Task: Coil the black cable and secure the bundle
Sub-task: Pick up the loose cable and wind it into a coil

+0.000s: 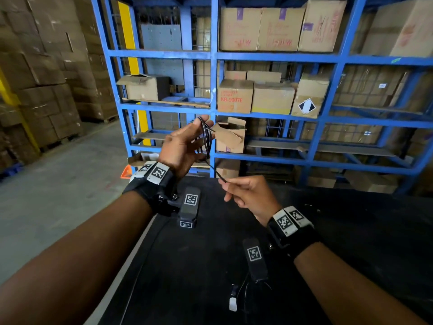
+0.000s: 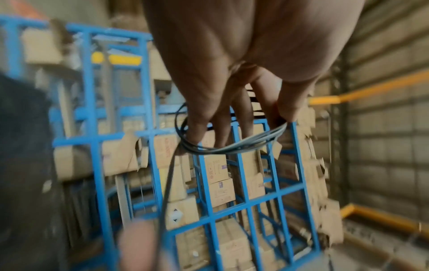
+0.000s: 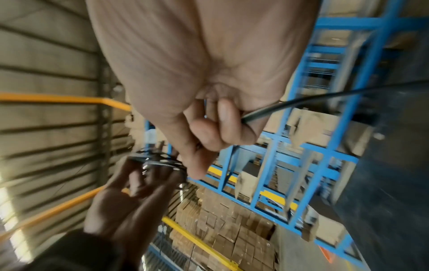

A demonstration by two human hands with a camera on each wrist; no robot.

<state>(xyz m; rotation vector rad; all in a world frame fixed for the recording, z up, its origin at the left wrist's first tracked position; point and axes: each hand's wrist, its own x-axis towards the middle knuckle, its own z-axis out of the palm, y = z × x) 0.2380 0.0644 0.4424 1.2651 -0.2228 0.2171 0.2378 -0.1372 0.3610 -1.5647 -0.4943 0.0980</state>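
The black cable (image 1: 207,139) is wound in several loops round the spread fingers of my raised left hand (image 1: 187,141), in front of the blue rack. In the left wrist view the coil (image 2: 232,148) circles the fingers and the thumb pinches it against a finger at one side. One strand runs down and right from the coil to my right hand (image 1: 234,186), which pinches it between thumb and fingers just above the table's far edge. In the right wrist view the cable (image 3: 301,102) leaves my curled right hand (image 3: 209,128), with the left hand (image 3: 130,192) and coil (image 3: 157,161) beyond.
A black table (image 1: 351,231) lies under both forearms. A small white piece with thin wires (image 1: 233,303) rests near its front. Behind stands a blue rack (image 1: 213,90) full of cardboard boxes. Stacked cartons (image 1: 46,90) fill the left, past the concrete floor.
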